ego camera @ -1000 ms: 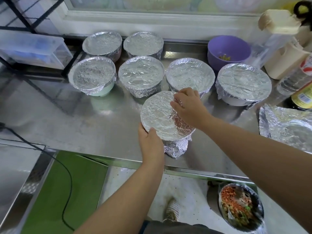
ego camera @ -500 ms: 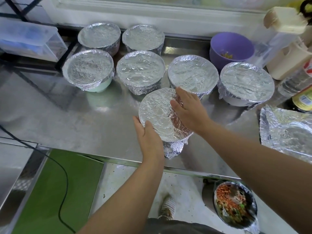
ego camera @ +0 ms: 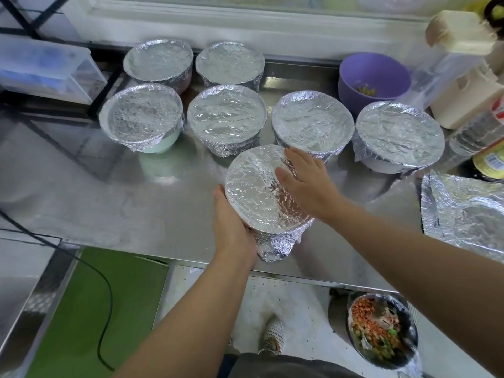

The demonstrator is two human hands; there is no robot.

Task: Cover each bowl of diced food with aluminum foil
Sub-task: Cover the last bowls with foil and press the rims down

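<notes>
Bowl (ego camera: 259, 192) at counter's (ego camera: 136, 208) front edge, foiled top facing up. It's cupped by left hand (ego camera: 231, 225), and right hand (ego camera: 305, 181) lies flat on top.

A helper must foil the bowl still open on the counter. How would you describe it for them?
Go to the steel counter and look back right, by the window ledge. Behind the row of foil-covered bowls stands a purple bowl, the only one on the counter with no foil, its inside open.
</notes>
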